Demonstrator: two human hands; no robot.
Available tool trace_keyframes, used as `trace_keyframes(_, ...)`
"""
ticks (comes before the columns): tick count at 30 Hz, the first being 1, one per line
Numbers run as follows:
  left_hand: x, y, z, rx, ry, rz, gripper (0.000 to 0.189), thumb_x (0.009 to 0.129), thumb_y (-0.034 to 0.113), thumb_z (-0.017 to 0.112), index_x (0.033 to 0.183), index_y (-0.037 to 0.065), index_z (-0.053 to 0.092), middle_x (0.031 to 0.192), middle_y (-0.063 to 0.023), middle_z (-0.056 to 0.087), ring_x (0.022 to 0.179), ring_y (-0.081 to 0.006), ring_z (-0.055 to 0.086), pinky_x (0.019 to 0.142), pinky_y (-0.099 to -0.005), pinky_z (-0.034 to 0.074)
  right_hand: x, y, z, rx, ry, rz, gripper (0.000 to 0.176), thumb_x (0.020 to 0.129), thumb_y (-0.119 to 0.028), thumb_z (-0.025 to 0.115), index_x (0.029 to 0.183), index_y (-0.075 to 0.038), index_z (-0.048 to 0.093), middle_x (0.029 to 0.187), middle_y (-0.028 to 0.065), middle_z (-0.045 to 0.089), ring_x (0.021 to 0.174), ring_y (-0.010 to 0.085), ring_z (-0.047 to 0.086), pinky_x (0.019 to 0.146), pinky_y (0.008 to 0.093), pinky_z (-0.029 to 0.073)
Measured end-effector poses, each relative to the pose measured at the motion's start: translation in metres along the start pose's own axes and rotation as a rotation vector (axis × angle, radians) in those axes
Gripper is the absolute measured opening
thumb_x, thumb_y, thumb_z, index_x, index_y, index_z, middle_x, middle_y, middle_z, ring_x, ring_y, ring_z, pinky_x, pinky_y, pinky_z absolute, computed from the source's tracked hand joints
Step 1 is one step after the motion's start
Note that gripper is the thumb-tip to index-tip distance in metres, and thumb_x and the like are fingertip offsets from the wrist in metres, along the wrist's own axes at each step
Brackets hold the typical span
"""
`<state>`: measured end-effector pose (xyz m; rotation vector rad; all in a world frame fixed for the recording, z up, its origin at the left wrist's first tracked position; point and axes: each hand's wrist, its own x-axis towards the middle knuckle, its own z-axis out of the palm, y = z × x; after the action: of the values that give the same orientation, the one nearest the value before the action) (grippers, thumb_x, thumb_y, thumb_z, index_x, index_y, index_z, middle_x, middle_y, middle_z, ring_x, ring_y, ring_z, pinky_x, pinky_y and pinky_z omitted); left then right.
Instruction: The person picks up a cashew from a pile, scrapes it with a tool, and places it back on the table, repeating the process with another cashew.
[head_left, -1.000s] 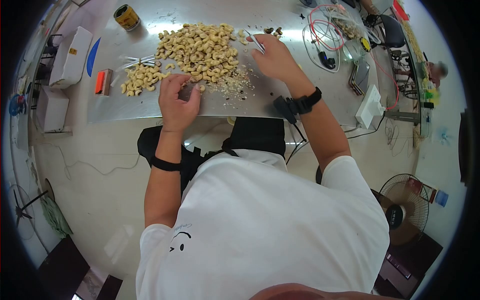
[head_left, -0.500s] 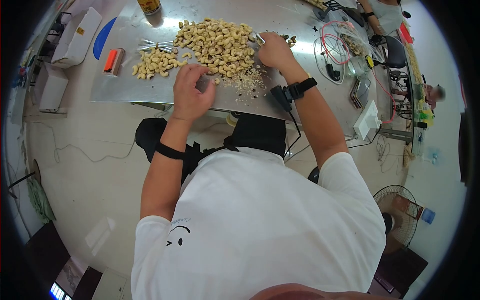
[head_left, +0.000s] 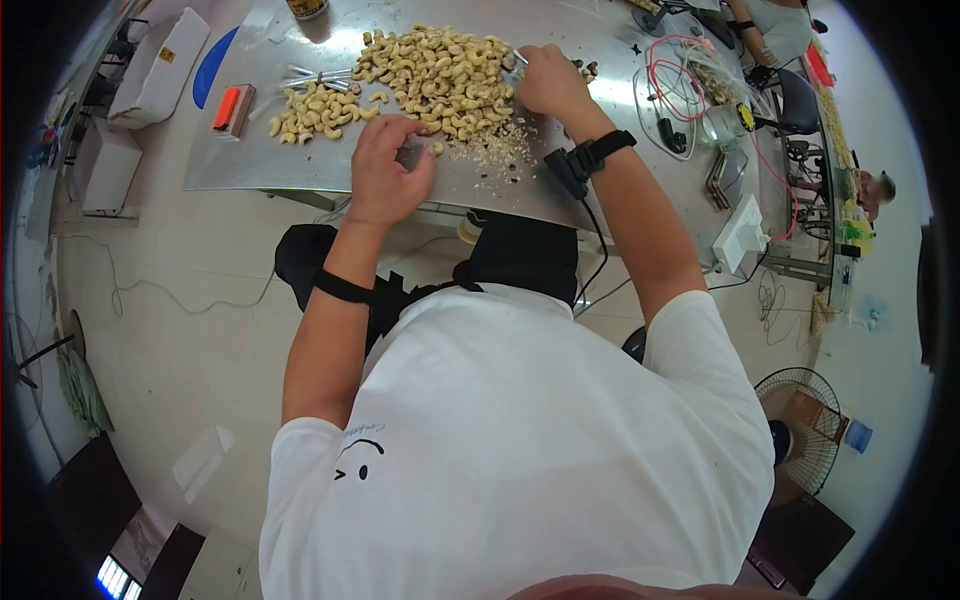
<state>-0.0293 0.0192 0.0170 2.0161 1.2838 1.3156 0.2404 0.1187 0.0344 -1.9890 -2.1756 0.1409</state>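
Note:
My left hand (head_left: 388,168) rests at the table's near edge with fingers curved and thumb apart, its fingertips right at the lower edge of a large heap of cashew nuts (head_left: 437,75). A single cashew nut (head_left: 437,148) lies just by the thumb. To the heap's right, my right hand (head_left: 552,82) is closed around a slim silver metal tool (head_left: 519,58); its tip points toward the nuts, and the fist hides the rest. Pale crumbs and skin bits (head_left: 497,155) are scattered between my hands. A smaller group of cashew nuts (head_left: 315,110) lies left of the heap.
Several slim metal tools (head_left: 318,77) lie behind the smaller group. An orange-topped block (head_left: 232,110) sits on the left of the metal table (head_left: 225,172). Cables (head_left: 672,85), a glass jar (head_left: 718,128) and a white power strip (head_left: 738,232) are at right. Another person (head_left: 775,30) is at far right.
The whole view has shifted slightly, the table sliding a little up and to the right. Both hands keep nearly the same places beside the heap, the metal tool still in my right hand.

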Motion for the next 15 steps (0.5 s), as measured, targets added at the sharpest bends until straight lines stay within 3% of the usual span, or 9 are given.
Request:
trace_keyframes(7, -0.001, -0.001, 0.001, -0.001, 0.005, 0.002, 0.026, 0.074, 0.004, 0.072, 0.099, 0.005, 0.069, 0.1, -0.0108, 0.065, 0.093, -0.029, 0.065, 0.079, -0.0372, 0.054, 0.007, 0.002, -0.003, -0.006, -0.039, 0.053, 0.037, 0.085, -0.016, 0.062, 0.119, -0.002, 0.067, 0.121, 0.0247, 0.062, 0.113, 0.043, 0.063, 0.097, 0.0471, 0.053)
trace_keyframes(11, -0.002, -0.004, 0.0, 0.041, -0.012, 0.052, 0.027, 0.077, 0.003, 0.073, 0.104, 0.003, 0.068, 0.102, -0.0112, 0.064, 0.088, -0.0244, 0.066, 0.079, -0.0324, 0.055, 0.008, 0.006, -0.006, 0.018, -0.097, 0.088, 0.037, 0.084, -0.017, 0.062, 0.118, -0.002, 0.068, 0.121, 0.0227, 0.064, 0.113, 0.0408, 0.064, 0.098, 0.046, 0.052)
trace_keyframes(15, 0.0, -0.001, -0.001, 0.053, -0.032, 0.04, 0.026, 0.077, 0.003, 0.072, 0.103, 0.003, 0.068, 0.102, -0.0111, 0.065, 0.088, -0.0239, 0.066, 0.079, -0.0327, 0.055, 0.008, 0.015, 0.001, 0.05, -0.025, 0.048, 0.034, 0.083, -0.016, 0.062, 0.114, -0.004, 0.069, 0.114, 0.0222, 0.068, 0.11, 0.0402, 0.065, 0.095, 0.0477, 0.053)
